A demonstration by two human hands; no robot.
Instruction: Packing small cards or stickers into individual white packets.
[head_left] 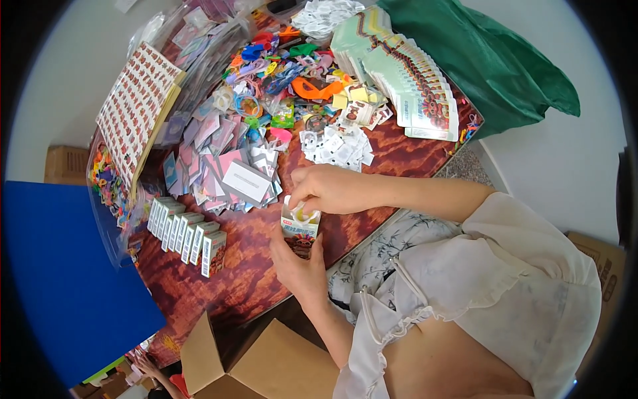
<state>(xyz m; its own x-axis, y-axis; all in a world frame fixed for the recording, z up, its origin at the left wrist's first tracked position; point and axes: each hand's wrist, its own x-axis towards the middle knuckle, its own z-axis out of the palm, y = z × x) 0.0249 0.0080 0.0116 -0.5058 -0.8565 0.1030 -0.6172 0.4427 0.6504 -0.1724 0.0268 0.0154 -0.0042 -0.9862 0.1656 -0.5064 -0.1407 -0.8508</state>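
Note:
My left hand (297,266) is wrapped round a small printed carton (300,231), holding it upright by the table's near edge. The carton's top is open. At that opening the fingers of my right hand (325,191) are pinched together and dip in between the flaps. Whatever they hold is hidden; something white and yellowish shows beside them in the opening. Just beyond the carton lie a heap of grey-and-pink cards (229,163) and a pile of small white packets (337,145). To its left stands a row of closed small cartons (187,234).
Colourful small toys (286,76) cover the far middle. Flat unfolded cartons (405,76) fan out beside a green bag (485,66). Sticker sheets (139,100) lean at the left. Below the table edge stands an open cardboard box (279,362). Another person's hand (149,366) shows lower left.

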